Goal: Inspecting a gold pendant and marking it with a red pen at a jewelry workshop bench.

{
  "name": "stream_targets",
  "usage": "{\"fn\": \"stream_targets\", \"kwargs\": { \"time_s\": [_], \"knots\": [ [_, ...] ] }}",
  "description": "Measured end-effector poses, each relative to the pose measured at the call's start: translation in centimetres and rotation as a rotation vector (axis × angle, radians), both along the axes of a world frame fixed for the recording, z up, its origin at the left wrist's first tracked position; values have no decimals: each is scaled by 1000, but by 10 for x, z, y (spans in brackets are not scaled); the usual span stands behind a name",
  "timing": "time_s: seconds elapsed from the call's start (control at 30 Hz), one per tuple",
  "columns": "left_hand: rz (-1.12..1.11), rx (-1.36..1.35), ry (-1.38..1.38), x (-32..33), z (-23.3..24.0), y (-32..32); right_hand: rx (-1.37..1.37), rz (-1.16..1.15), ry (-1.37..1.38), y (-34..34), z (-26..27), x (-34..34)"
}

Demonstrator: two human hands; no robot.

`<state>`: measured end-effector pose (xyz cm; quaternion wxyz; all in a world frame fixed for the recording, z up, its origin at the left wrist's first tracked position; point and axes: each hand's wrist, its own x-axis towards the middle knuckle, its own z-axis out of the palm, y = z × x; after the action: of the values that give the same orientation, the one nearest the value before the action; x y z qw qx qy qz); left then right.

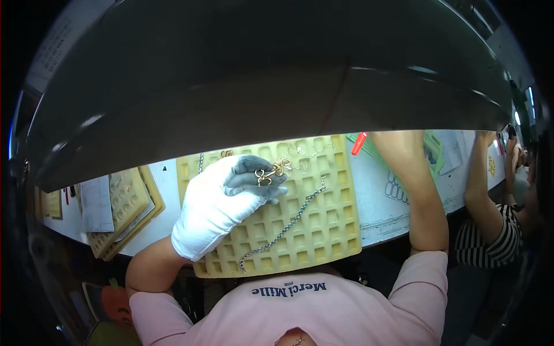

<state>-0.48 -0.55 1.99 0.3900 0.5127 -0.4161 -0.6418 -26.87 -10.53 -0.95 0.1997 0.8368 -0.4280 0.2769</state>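
Observation:
My left hand point(229, 190) wears a white glove with grey fingertips. Its fingers are closed on a gold-coloured jewelry piece point(272, 171) with looped, flower-like shapes. Beneath it lies a yellowish tray point(303, 251) with rows of square pockets. Across the tray stretches a bracelet point(283, 231) of dark round stones in a silver-coloured chain. Finer chain jewelry point(309, 158) rests near the tray's far edge. My bare right hand point(397, 140) reaches over green papers at the right; the lamp shade hides its fingers, so what they hold does not show.
A large dark lamp shade point(268, 86) covers the far side. Stacked trays with papers point(130, 207) stand at left. A red pen-like object point(359, 144), green sheets point(433, 151) and a stencil-like sheet point(396, 188) lie at right. A co-worker's arm point(478, 177) is farther right.

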Motion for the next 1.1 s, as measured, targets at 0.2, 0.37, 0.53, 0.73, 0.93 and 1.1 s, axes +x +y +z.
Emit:
{"fn": "stream_targets", "kwargs": {
  "time_s": [0.2,0.37,0.53,0.73,0.93,1.1],
  "knots": [
    [-39,40,-49,0,4,-1,222,-370,-11,-25,-18,-11],
    [-40,76,-24,-1,9,-2,85,-271,32,-18,-11,-6],
    [-32,-4,-45,1,-1,0,324,-42,-44,11,11,8],
    [-61,-166,-170,4,-12,5,1252,341,-751,43,22,45],
    [-107,-287,-294,3,-14,4,1302,453,-735,50,13,52],
    [-107,-250,-224,2,-12,4,1280,472,-749,52,7,50]
  ]
}}
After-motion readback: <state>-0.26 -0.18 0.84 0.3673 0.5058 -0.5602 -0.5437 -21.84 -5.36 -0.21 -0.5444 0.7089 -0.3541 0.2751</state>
